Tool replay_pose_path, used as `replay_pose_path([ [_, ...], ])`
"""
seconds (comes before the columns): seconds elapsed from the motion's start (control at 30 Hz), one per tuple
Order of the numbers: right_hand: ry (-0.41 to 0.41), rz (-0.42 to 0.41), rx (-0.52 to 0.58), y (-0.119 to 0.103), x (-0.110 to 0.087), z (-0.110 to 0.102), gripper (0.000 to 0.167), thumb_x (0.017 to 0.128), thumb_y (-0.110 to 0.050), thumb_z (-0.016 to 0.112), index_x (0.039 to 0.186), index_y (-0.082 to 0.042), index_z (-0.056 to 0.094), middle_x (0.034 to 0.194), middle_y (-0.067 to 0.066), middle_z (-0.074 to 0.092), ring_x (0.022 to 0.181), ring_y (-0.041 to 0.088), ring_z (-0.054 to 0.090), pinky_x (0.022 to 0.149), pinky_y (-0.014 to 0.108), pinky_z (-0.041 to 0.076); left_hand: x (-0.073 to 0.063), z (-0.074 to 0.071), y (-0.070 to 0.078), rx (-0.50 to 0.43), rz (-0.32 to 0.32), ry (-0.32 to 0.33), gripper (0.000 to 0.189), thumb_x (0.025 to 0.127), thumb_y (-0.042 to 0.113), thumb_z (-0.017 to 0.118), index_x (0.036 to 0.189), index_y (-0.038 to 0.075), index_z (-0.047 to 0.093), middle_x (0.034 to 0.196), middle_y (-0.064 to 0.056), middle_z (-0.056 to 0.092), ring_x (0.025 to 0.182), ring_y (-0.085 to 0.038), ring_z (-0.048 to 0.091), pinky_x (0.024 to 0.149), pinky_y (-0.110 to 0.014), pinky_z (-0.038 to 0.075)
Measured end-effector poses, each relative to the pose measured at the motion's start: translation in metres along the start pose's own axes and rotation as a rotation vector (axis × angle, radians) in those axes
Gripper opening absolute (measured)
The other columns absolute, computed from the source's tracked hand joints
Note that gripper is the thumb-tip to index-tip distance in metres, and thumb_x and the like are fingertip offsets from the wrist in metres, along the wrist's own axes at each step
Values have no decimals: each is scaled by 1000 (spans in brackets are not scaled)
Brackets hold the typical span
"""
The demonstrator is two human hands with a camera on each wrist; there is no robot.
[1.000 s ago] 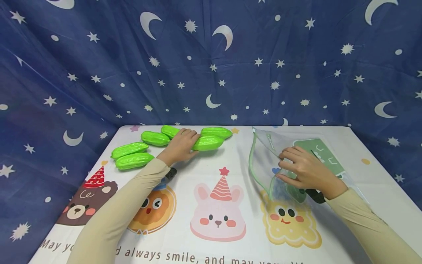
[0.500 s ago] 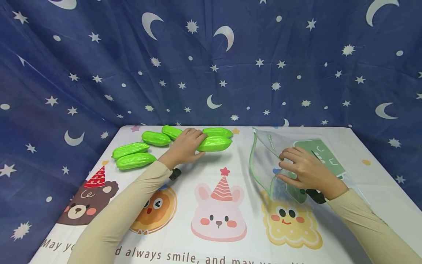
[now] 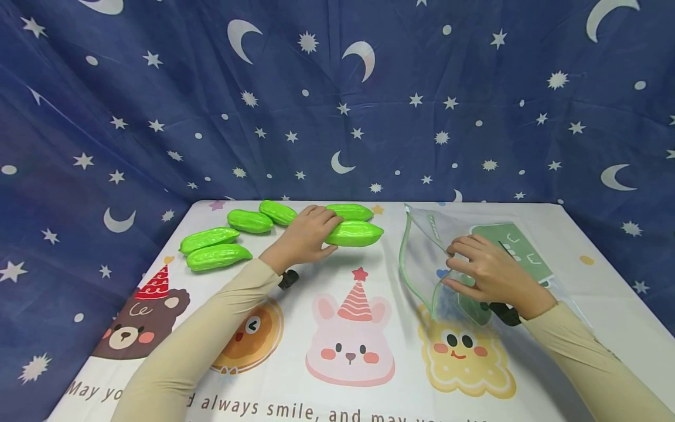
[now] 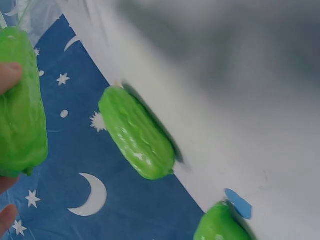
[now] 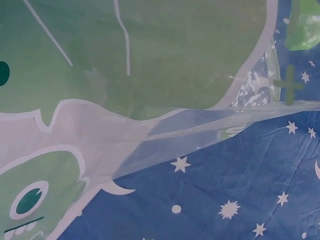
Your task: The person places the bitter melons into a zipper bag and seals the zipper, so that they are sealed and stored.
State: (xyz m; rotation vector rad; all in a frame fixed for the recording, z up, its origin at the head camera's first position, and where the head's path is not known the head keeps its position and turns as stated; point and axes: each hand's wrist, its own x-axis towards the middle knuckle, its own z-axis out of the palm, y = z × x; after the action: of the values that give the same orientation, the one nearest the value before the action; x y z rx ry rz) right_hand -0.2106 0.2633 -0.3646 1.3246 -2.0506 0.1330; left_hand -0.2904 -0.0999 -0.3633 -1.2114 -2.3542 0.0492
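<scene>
My left hand [image 3: 308, 235] grips a bright green bitter melon [image 3: 355, 234] by its left end, holding it over the table left of the bag. In the left wrist view the same bitter melon fills the left edge, with fingertips [image 4: 9, 75] on it. A see-through zip bag [image 3: 422, 258] with a green-edged mouth lies at the right, mouth facing left and gaping. My right hand [image 3: 482, 269] pinches the upper layer of the bag at its mouth. In the right wrist view the bag's printed film [image 5: 165, 60] covers the upper part, and the hand is out of sight.
Behind the held one lies another bitter melon [image 3: 350, 211]. Several more sit at the left, including a pair [image 3: 218, 257] near the table's left edge. The tablecloth [image 3: 285, 392] carries cartoon prints. A dark blue starry curtain [image 3: 295, 105] hangs behind the table.
My left hand has moved to the right with the bitter melon, away from the others at the left. My right hand and the bag have stayed in place.
</scene>
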Motion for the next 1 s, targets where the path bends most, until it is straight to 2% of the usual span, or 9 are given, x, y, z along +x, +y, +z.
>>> replay_pose_path([
  [0.4, -14, 7, -8, 0, 0, -1, 47, 98, -44, 38, 74, -10, 61, 81, 9, 60, 79, 27, 55, 72, 41, 44, 13, -4, 14, -6, 40, 34, 50, 77, 33, 72, 117, 5, 58, 109, -7, 62, 105, -24, 57, 100, -38, 42],
  [1.0, -24, 11, -11, -1, 0, -1, 47, 98, -45, 38, 74, -11, 61, 81, 9, 60, 79, 26, 55, 71, 40, 43, 31, 2, 30, -29, 86, 54, 51, 77, 33, 73, 118, 7, 58, 111, -5, 62, 107, -23, 56, 101, -37, 41],
])
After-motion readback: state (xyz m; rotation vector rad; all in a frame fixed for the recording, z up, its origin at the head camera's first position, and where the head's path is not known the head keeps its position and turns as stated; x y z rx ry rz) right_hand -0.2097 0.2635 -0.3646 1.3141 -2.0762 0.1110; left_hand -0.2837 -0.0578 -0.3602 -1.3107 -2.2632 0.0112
